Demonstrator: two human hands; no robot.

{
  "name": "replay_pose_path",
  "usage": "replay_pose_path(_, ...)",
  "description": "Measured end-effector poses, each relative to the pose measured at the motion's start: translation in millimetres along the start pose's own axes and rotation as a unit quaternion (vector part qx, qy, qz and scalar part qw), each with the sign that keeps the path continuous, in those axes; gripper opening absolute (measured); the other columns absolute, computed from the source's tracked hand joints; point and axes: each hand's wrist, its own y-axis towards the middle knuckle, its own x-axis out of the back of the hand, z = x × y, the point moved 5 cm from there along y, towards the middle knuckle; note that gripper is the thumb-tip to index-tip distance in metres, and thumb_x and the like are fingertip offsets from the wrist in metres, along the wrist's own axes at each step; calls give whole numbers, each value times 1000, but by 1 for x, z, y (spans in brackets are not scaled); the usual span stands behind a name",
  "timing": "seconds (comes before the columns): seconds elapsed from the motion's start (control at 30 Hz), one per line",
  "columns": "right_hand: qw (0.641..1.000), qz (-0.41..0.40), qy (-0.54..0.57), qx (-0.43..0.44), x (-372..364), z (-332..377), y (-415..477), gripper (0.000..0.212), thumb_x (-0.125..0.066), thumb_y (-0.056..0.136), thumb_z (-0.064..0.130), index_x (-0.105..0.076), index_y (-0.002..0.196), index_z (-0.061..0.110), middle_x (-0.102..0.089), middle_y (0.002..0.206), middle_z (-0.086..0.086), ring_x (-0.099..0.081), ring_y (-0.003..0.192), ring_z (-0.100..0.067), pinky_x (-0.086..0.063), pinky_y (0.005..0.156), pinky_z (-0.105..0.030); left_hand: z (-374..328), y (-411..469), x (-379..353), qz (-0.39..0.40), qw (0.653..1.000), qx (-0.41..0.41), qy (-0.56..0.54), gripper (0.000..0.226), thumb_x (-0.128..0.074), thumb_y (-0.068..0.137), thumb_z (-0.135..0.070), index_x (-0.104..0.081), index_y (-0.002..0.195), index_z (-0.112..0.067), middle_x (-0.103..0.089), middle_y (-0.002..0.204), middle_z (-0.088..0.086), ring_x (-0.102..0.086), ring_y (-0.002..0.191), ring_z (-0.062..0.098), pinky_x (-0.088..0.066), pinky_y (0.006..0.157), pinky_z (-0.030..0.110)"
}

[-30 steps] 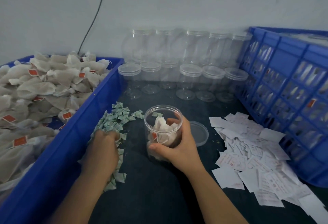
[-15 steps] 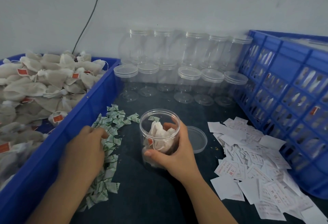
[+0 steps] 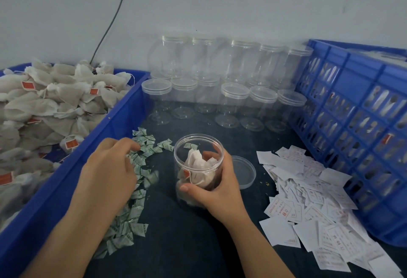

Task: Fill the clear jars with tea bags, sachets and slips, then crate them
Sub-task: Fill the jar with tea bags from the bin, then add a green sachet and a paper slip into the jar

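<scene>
An open clear jar (image 3: pixel 197 145) stands on the dark table in the middle, with tea bags (image 3: pixel 196 163) and a green sachet inside. My right hand (image 3: pixel 218 191) grips its right side, thumb across the front. Its lid (image 3: pixel 243 173) lies flat just to the right. My left hand (image 3: pixel 108 167) is over the strip of green-and-white sachets (image 3: pixel 132 218), fingers curled and pinching some of them. White printed slips (image 3: pixel 308 202) lie scattered at the right.
A blue bin (image 3: pixel 119 128) heaped with tea bags (image 3: pixel 44 105) fills the left. Several lidded empty jars (image 3: pixel 220 83) are stacked against the back wall. A blue slotted crate (image 3: pixel 352 123) holding filled jars stands at the right. A cable hangs down the wall.
My left hand has moved forward along the sachet strip and lifted a little, its fingers closing on sachets. The right hand and the jar stay in place.
</scene>
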Motion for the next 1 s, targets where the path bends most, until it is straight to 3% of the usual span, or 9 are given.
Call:
replay_pose_path(0.1, 1000, 2, 3, 2, 1, 1, 0, 90, -90, 49, 44, -41, 121, 67, -55, 125, 23, -56, 121, -6, -51, 101, -35, 17, 0, -11, 62, 996, 58, 41, 33, -54, 88, 7, -66, 110, -15, -58, 119, 8, -50, 88, 14, -38, 73, 26)
replay_pose_path(0.17, 1000, 2, 6, 3, 0, 2, 0, 89, -90, 49, 44, -42, 121, 65, -56, 125, 23, -57, 120, -6, -51, 101, -36, 20, -3, -11, 65, 995, 63, 26, 31, -56, 88, 5, -68, 107, -17, -62, 118, 5, -52, 89, 11, -38, 74, 21)
replay_pose_path(0.3, 1000, 0, 12, 1, -1, 3, 0, 89, -90, 49, 42, -43, 123, 60, -56, 127, 17, -57, 119, -6, -51, 101, -37, -5, -5, 4, 3, 991, -16, -136, 25, -67, 87, -9, -68, 99, -30, -68, 92, -21, -62, 76, -5, -44, 64, 8)
replay_pose_path(0.4, 1000, -1, 12, 4, -1, 4, 0, 90, -90, 49, 41, -43, 125, 57, -57, 129, 12, -58, 120, -10, -50, 101, -42, -36, 0, 8, -7, 953, -64, -297, 28, -72, 82, -10, -65, 89, -36, -70, 86, -23, -65, 84, -9, -46, 74, 3)
replay_pose_path(0.57, 1000, -4, 7, 15, 0, 3, 1, 90, -89, 49, 40, -42, 123, 62, -57, 124, 21, -55, 122, -8, -48, 104, -40, -74, 14, 1, 1, 914, -116, -390, 27, -71, 82, -4, -67, 85, -30, -72, 89, -17, -67, 84, -3, -50, 77, 10)
replay_pose_path(0.73, 999, 2, 28, 44, 0, 5, 2, 90, -89, 55, 31, -45, 132, 44, -58, 129, 14, -56, 124, -11, -49, 102, -30, -80, 17, -40, 86, 939, -125, -309, 11, -65, 86, -28, -71, 81, -36, -66, 95, -32, -52, 111, -15, -42, 91, 7)
replay_pose_path(0.87, 998, 4, 24, 63, 2, 6, 2, 89, -91, 58, 27, -44, 132, 42, -58, 129, 19, -56, 123, -7, -46, 97, -19, -60, -1, -70, 36, 846, -62, -529, 37, -41, 92, -46, -61, 118, -29, -59, 130, -13, -53, 124, 6, -45, 101, 25)
replay_pose_path(0.97, 999, 3, 21, 44, 3, 4, 2, 91, -89, 55, 32, -43, 132, 40, -57, 126, 22, -55, 123, -8, -47, 98, -23, -48, -8, -101, 92, 736, 84, -665, 64, -31, 89, -66, -57, 124, -19, -65, 124, 7, -61, 116, 25, -52, 94, 32)
replay_pose_path(1.0, 999, 7, 26, 35, 3, 5, 1, 89, -88, 56, 32, -42, 133, 37, -58, 124, 21, -56, 121, -7, -47, 97, -22, -46, -9, -110, 125, 728, 114, -664, 77, -27, 83, -71, -60, 121, -12, -68, 117, 13, -62, 113, 31, -54, 91, 34)
